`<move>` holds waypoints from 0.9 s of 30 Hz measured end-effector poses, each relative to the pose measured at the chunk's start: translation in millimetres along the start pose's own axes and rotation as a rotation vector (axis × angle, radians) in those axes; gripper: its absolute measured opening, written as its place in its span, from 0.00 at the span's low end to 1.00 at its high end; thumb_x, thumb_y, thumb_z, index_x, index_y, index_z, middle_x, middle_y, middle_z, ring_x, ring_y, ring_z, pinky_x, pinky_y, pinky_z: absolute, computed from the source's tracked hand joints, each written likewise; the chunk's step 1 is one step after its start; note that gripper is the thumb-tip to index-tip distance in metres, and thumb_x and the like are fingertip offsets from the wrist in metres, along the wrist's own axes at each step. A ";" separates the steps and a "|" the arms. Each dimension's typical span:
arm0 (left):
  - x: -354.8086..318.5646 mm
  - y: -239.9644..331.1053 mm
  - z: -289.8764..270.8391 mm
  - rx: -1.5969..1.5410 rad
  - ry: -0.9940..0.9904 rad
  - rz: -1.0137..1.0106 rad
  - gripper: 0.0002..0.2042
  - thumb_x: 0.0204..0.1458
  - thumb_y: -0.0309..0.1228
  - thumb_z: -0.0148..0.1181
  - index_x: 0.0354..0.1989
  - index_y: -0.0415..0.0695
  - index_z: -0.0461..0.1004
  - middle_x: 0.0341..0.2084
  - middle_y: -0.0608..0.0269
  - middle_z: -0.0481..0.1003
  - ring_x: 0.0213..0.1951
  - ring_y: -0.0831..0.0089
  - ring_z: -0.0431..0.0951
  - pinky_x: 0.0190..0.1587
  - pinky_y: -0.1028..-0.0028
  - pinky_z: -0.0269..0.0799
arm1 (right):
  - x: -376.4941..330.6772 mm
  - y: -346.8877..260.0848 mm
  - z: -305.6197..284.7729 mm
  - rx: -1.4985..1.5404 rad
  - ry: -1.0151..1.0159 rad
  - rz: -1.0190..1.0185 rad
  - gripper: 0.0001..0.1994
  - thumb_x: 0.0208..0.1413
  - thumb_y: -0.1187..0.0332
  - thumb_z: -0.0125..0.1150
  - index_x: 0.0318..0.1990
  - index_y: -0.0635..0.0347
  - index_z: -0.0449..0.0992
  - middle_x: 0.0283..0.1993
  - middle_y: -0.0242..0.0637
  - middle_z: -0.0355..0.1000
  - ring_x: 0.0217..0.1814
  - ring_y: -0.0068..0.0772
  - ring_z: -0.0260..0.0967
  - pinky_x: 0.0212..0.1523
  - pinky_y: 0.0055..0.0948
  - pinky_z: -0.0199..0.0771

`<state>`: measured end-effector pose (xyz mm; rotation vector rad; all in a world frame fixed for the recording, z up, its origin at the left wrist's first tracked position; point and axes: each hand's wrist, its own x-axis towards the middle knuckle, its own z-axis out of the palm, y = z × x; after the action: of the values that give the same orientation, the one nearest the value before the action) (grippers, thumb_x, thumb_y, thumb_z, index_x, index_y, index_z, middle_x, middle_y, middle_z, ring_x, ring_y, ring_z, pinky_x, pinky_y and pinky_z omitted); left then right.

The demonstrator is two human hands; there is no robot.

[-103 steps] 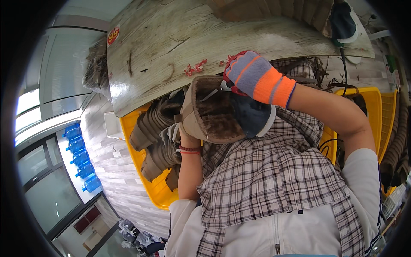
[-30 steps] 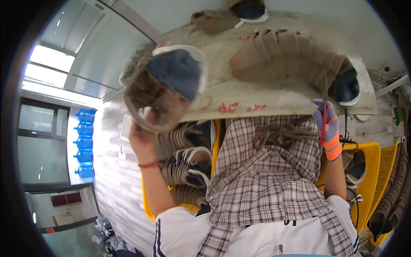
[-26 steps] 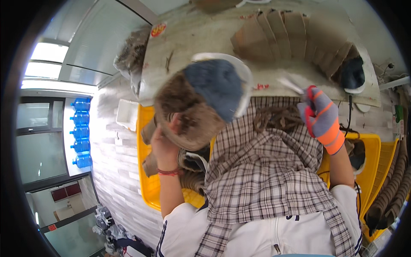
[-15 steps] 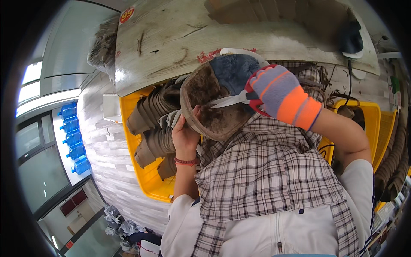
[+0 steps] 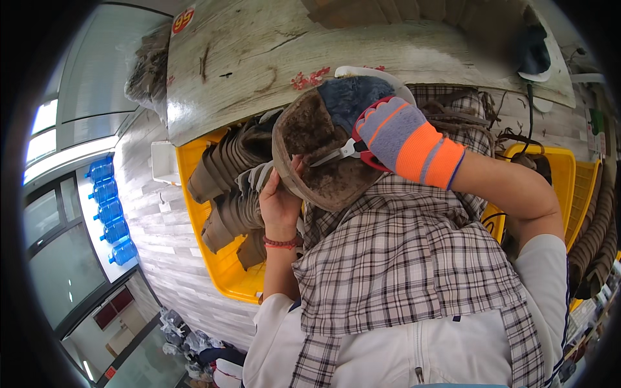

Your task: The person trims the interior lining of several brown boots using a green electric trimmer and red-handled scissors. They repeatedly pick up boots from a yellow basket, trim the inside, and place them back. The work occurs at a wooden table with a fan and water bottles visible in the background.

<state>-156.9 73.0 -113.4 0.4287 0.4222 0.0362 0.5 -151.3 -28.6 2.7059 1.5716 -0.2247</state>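
A brown, fur-lined boot upper (image 5: pixel 312 126) with a patch of blue plush lining is held open-side up over my lap. Its left rim is gripped by my left hand (image 5: pixel 281 204), bare with a beaded bracelet, fingers curled round the edge and partly hidden. My right hand (image 5: pixel 407 139), in a grey and orange glove, is closed on red-handled scissors (image 5: pixel 349 149). The silver blades reach inside the upper, over the brown fur, tips near my left fingers. Behind the upper shows a white curved edge (image 5: pixel 388 77).
A worn wooden table (image 5: pixel 233 84) lies ahead, brown pieces (image 5: pixel 362 13) on its far side. Left stands a yellow crate (image 5: pixel 226 278) of stacked brown uppers (image 5: pixel 226 168); at right, another yellow crate (image 5: pixel 563 174). Blue water bottles (image 5: pixel 110 209) line the far left.
My right hand has moved left with the scissors, their blades lying further left and lower in the fur. My left hand keeps its hold on the rim.
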 end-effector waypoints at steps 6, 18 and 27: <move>0.7 -0.1 7.4 0.071 0.044 -0.019 0.22 0.57 0.31 0.47 0.58 0.33 0.59 0.56 0.45 0.61 0.59 0.55 0.60 0.62 0.60 0.54 | -6.1 0.5 -9.0 0.050 -0.077 0.063 0.11 0.42 0.57 0.61 0.27 0.54 0.77 0.26 0.36 0.73 0.31 0.36 0.72 0.29 0.33 0.70; 0.2 0.9 10.4 0.114 0.032 -0.023 0.22 0.57 0.31 0.48 0.58 0.34 0.59 0.55 0.46 0.63 0.59 0.54 0.61 0.63 0.61 0.54 | -14.0 14.1 -0.6 -0.096 -0.085 -0.014 0.11 0.36 0.57 0.65 0.28 0.49 0.78 0.29 0.31 0.73 0.34 0.33 0.71 0.34 0.30 0.70; 0.4 0.8 11.1 0.122 0.027 -0.031 0.22 0.57 0.32 0.47 0.58 0.33 0.59 0.55 0.46 0.64 0.59 0.53 0.61 0.62 0.61 0.55 | -3.4 10.8 1.2 -0.018 -0.087 -0.019 0.08 0.33 0.59 0.65 0.22 0.48 0.79 0.24 0.32 0.74 0.30 0.34 0.73 0.30 0.31 0.70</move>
<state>-152.1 69.4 -104.1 0.5423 0.4593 -0.0136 8.0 -159.7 -30.0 2.6300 1.5691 -0.3226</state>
